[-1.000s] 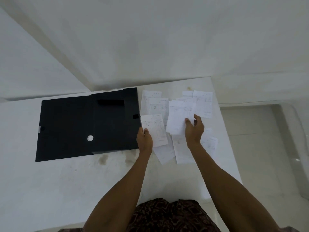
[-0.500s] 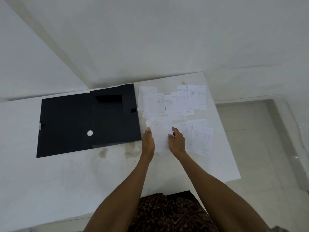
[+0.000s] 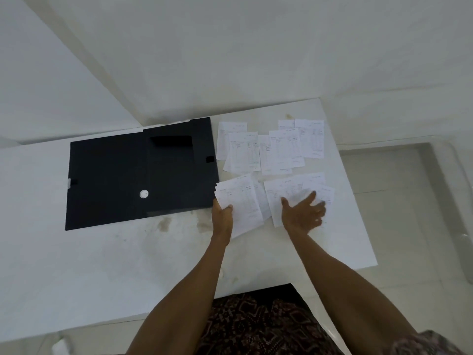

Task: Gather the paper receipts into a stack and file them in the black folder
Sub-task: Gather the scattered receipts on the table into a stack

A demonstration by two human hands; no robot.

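Note:
A black folder [image 3: 138,172] lies flat on the white table, with a white round button on its cover. Right of it, several white printed receipts are spread out: one group at the back [image 3: 271,147], another nearer me [image 3: 302,190]. My left hand [image 3: 223,216] grips a small stack of receipts [image 3: 243,201] by its lower left corner, just off the folder's right edge. My right hand [image 3: 304,213] hovers with fingers spread over the near-right receipts, slightly blurred; whether it touches them is unclear.
The table [image 3: 102,265] is white with some brownish stains near the folder's front edge. Its right edge drops off to a tiled floor [image 3: 399,213]. White walls rise behind. My patterned clothing [image 3: 261,326] shows at the bottom.
My right hand let go of the sheet it added to the left hand's stack and moved right over the near-right receipts. The left hand keeps holding the stack.

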